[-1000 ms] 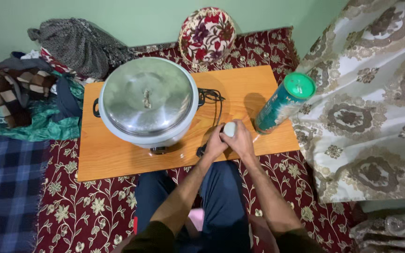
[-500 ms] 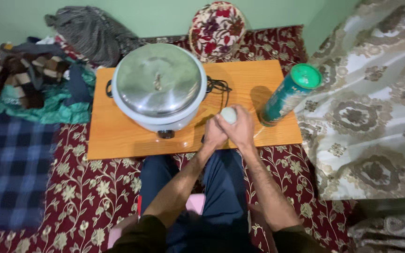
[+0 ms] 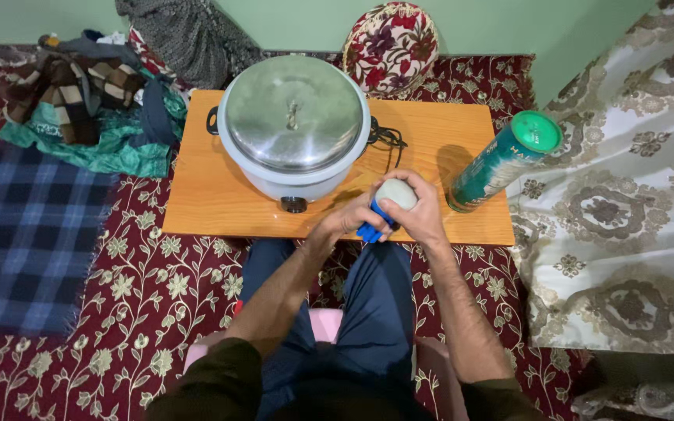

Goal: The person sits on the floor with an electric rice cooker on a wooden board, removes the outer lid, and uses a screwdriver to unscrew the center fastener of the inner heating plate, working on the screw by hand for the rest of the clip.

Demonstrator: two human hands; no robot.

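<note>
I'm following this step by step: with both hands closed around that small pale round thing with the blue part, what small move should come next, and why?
Probably a short twist of the pale round piece against the blue part. The right hand cups the round piece from above while the left hand grips beside the blue part, both held over the wooden table's front edge, clear of the rice cooker and green can.

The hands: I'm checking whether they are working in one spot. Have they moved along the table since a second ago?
No. The hands stay at the table's near edge, between the cooker and the green canister; only the camera moved.
</note>
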